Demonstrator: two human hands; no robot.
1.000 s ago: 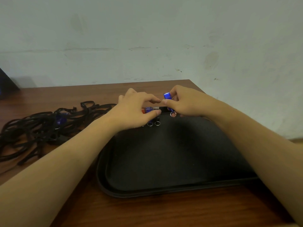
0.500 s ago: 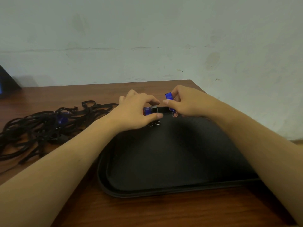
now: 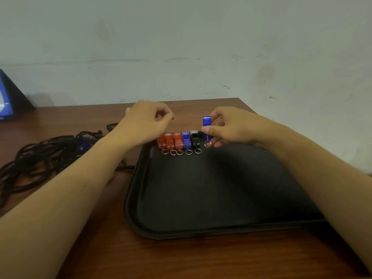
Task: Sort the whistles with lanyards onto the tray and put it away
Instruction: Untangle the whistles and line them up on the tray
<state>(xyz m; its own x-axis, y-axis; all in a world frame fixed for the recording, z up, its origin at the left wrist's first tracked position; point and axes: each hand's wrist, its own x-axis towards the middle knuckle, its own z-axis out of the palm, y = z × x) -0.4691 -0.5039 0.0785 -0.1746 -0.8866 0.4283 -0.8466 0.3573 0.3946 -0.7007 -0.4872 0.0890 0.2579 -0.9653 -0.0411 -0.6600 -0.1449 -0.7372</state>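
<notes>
A black tray [image 3: 221,198] lies on the wooden table. Along its far edge stands a row of whistles with key rings: three orange ones [image 3: 169,140], a blue one [image 3: 186,139] and a black one [image 3: 195,138]. My right hand [image 3: 229,126] pinches another blue whistle [image 3: 207,125] upright just right of the row, its ring hanging below. My left hand [image 3: 148,119] hovers above the orange whistles, fingers curled together, holding nothing. A tangle of black lanyards [image 3: 44,156] with a blue whistle in it lies on the table to the left.
A white wall rises right behind the table's far edge. A blue and black object [image 3: 8,97] stands at the far left. The table's right edge runs close beside the tray.
My left hand has lifted up and back off the row, uncovering the orange whistles. My right hand has shifted slightly right with the blue whistle.
</notes>
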